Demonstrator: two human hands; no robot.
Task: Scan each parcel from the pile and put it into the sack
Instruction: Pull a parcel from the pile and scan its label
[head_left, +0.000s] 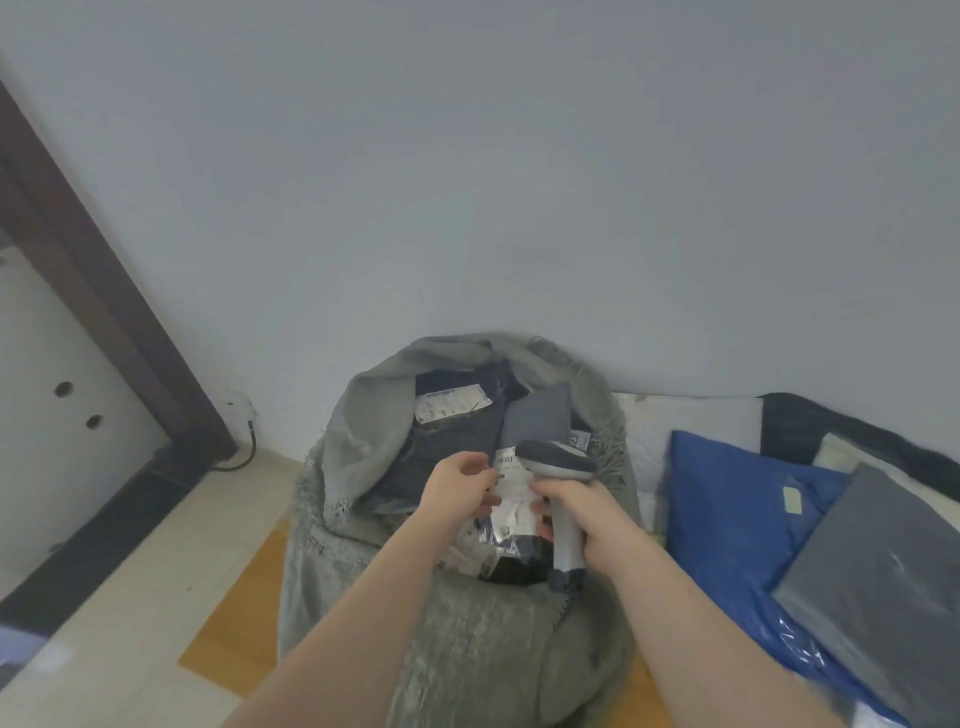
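Note:
A grey woven sack (363, 431) stands open against the wall, with several dark parcels inside; one carries a white label (451, 406). My left hand (460, 486) pinches the top edge of a dark parcel with a white label (511, 512) over the sack's mouth. My right hand (582, 512) grips the handle of a white and grey barcode scanner (558, 460), whose head sits just above that label. Fingers of the right hand also touch the parcel's right side.
The parcel pile lies to the right: a blue bag (737, 514), a grey bag (878, 566) on top of it, and black and white ones behind. A dark door frame (104, 291) runs down the left. A cable (244, 452) hangs by the wall.

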